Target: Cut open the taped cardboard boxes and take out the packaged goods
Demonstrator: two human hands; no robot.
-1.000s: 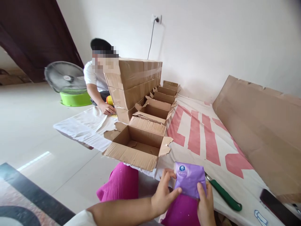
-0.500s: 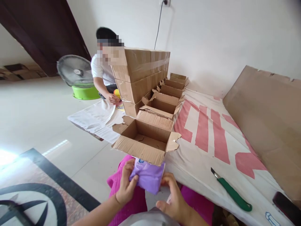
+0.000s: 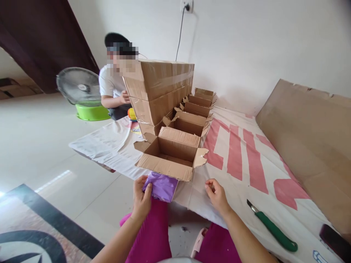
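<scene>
My left hand (image 3: 142, 197) grips the left side of a purple plastic pack (image 3: 161, 187), thumb on top. The pack lies at the near edge of the cloth-covered surface, just below an open cardboard box (image 3: 166, 170) whose near flap hides its far end. My right hand (image 3: 216, 195) is apart from the pack, over the cloth to its right. Its fingers are curled in toward the thumb, and I see nothing between them. Farther right rests a green utility knife (image 3: 274, 228) with its blade out.
Several open boxes (image 3: 189, 126) run back in a row beside a stack of taped cartons (image 3: 159, 80). A co-worker (image 3: 113, 86) crouches behind the stack near a fan (image 3: 79, 86). A cardboard sheet (image 3: 307, 135) leans at right; a dark object (image 3: 333, 237) lies near it.
My left hand has moved the purple pack forward and left, up to the box. The right hand has drawn away to the right and curled its fingers. The co-worker's hand has risen.
</scene>
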